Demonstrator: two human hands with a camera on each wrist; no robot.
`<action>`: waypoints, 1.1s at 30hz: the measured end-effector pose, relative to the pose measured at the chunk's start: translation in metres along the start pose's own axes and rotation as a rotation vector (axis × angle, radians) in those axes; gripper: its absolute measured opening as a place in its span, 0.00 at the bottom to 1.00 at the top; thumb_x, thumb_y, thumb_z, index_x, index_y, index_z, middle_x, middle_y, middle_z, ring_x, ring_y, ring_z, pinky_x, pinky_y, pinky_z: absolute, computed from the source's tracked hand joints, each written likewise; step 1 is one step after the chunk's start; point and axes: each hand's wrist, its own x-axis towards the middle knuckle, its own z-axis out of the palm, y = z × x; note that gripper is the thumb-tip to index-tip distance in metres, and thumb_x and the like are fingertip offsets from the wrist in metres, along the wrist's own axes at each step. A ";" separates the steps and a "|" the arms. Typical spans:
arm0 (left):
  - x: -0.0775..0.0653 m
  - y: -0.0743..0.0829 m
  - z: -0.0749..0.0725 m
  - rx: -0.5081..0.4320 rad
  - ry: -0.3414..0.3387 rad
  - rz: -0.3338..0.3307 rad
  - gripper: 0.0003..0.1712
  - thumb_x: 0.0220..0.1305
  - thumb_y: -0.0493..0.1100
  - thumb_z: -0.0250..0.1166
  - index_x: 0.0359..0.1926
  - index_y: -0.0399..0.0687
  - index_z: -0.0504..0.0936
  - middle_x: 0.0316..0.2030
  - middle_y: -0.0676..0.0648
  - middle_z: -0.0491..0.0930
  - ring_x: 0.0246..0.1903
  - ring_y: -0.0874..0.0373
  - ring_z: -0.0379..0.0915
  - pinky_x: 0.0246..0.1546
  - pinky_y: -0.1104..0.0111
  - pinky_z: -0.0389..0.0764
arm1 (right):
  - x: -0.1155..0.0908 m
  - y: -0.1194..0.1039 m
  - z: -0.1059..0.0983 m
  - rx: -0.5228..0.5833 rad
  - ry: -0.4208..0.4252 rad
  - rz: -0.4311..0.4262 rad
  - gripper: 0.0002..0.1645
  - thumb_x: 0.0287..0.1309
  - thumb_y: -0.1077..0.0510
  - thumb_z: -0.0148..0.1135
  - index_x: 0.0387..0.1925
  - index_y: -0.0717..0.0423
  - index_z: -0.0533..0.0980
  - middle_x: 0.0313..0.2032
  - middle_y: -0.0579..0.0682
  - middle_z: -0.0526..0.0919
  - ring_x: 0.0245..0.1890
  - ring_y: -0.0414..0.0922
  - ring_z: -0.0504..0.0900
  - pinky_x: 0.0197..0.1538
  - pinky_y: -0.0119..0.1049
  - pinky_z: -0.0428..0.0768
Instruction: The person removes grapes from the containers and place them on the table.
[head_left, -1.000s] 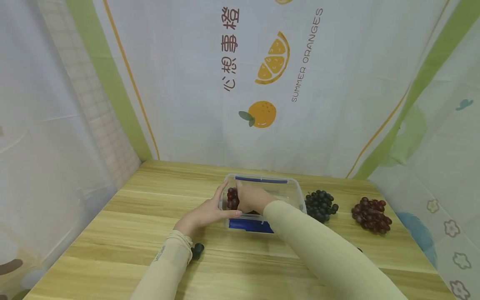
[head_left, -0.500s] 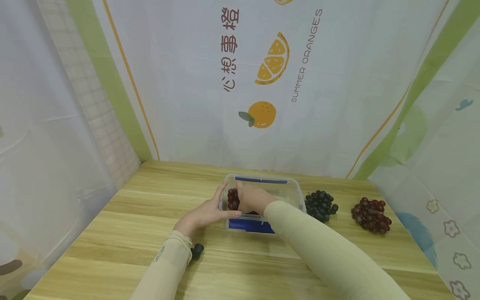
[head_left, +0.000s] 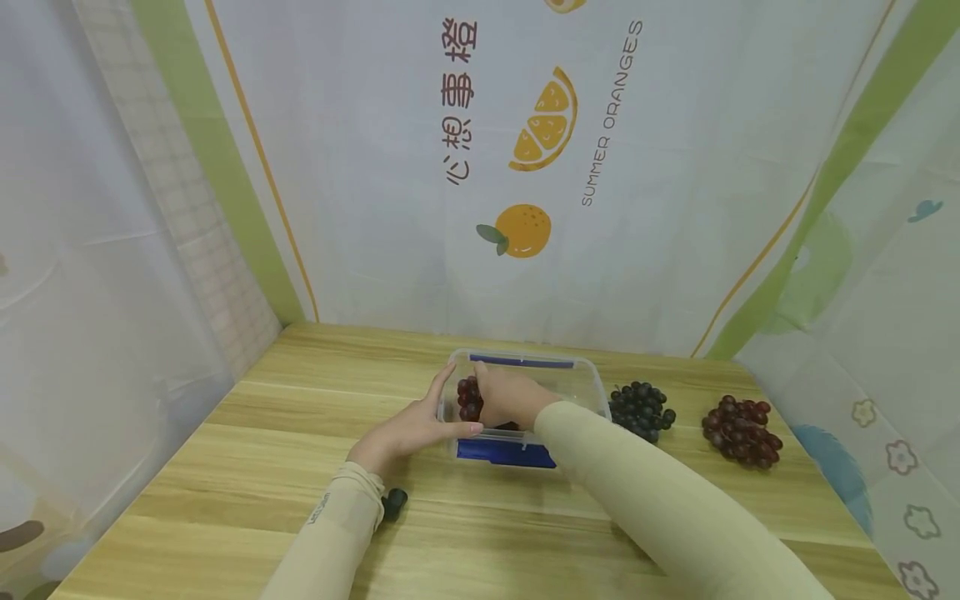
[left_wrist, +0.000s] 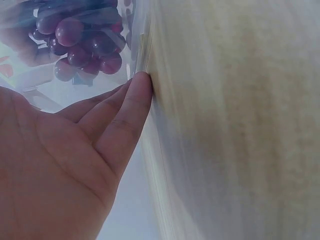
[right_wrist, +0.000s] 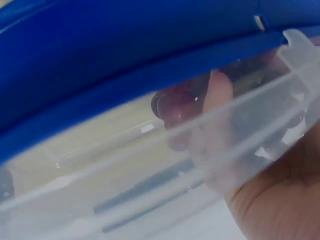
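Observation:
A clear plastic box (head_left: 596,385) with blue latch flaps stands uncovered on the table. Inside its left part, my right hand (head_left: 512,398) holds a bunch of red grapes (head_left: 469,398), partly hidden behind the fingers. Through the plastic, the right wrist view shows the thumb against the grapes (right_wrist: 175,110). At the box's left end, my left hand (head_left: 408,429) spreads thumb and index finger along the rim. Its other fingers (left_wrist: 122,122) lie straight against the outer wall in the left wrist view, with the grapes (left_wrist: 82,50) seen through that wall.
Black grapes (head_left: 642,410) lie just right of the box, and another bunch of red grapes (head_left: 742,431) sits farther right. A small dark object (head_left: 395,503) shows beside my left sleeve. A printed curtain (head_left: 375,208) hangs behind the wooden table (head_left: 247,442).
My right hand and the red grapes have shifted slightly to the right inside the box. The left hand keeps its place at the box's end.

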 end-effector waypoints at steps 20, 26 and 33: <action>0.000 -0.001 -0.001 -0.006 0.000 -0.011 0.71 0.58 0.75 0.73 0.84 0.83 0.29 0.84 0.31 0.47 0.82 0.29 0.50 0.77 0.30 0.58 | -0.007 0.014 -0.014 0.011 0.009 -0.041 0.53 0.56 0.51 0.79 0.77 0.55 0.61 0.54 0.58 0.84 0.44 0.51 0.85 0.35 0.42 0.88; 0.000 -0.001 -0.001 -0.005 -0.004 -0.014 0.71 0.58 0.76 0.73 0.84 0.82 0.29 0.84 0.30 0.48 0.82 0.29 0.50 0.76 0.29 0.59 | -0.016 0.006 -0.023 -0.007 0.022 -0.077 0.53 0.55 0.51 0.80 0.76 0.55 0.62 0.54 0.56 0.86 0.49 0.50 0.85 0.52 0.47 0.88; 0.000 -0.001 -0.002 -0.010 -0.011 -0.004 0.71 0.59 0.75 0.72 0.85 0.81 0.29 0.84 0.31 0.48 0.82 0.30 0.51 0.77 0.30 0.58 | -0.023 0.003 -0.031 -0.059 0.035 -0.096 0.43 0.54 0.50 0.80 0.66 0.54 0.68 0.53 0.54 0.85 0.48 0.48 0.84 0.49 0.44 0.89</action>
